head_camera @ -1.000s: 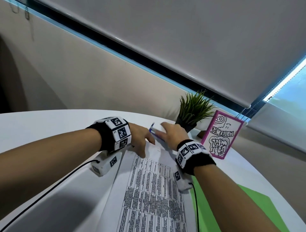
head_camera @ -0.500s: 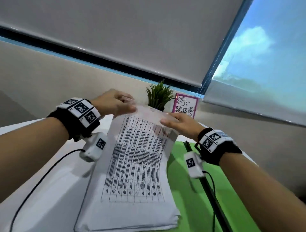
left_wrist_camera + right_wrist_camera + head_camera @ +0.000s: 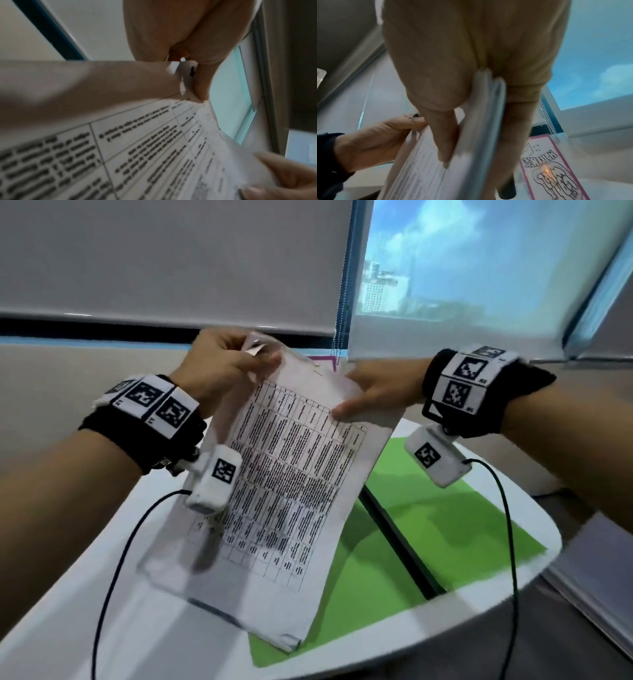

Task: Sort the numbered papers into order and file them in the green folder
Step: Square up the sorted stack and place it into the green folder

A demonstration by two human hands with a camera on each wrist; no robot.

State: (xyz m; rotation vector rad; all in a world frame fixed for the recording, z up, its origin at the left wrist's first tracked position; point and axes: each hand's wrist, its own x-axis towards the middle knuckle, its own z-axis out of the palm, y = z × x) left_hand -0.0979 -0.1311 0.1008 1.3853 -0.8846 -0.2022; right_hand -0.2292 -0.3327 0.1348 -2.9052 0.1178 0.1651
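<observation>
A stack of white papers [image 3: 287,484] printed with a table hangs tilted above the table, held by both hands at its top edge. My left hand [image 3: 222,364] pinches the top left corner, where a small numbered tab [image 3: 191,71] shows beside the thumb. My right hand [image 3: 373,392] grips the top right corner, thumb on the front sheet [image 3: 426,169] and fingers behind the stack. The green folder [image 3: 428,529] lies open on the white table [image 3: 102,594], partly under the papers, with a black spine [image 3: 397,535] down its middle.
A pink-framed card [image 3: 556,169] stands behind the papers near the window. Roller blinds [image 3: 171,258] and a window [image 3: 479,258] fill the background. Black cables [image 3: 116,559] run from both wrist cameras. The table's rounded edge [image 3: 548,549] lies to the right.
Both hands have lifted the stack of papers off the table and now hold it in the air above the green folder. The view has swung right toward the window.
</observation>
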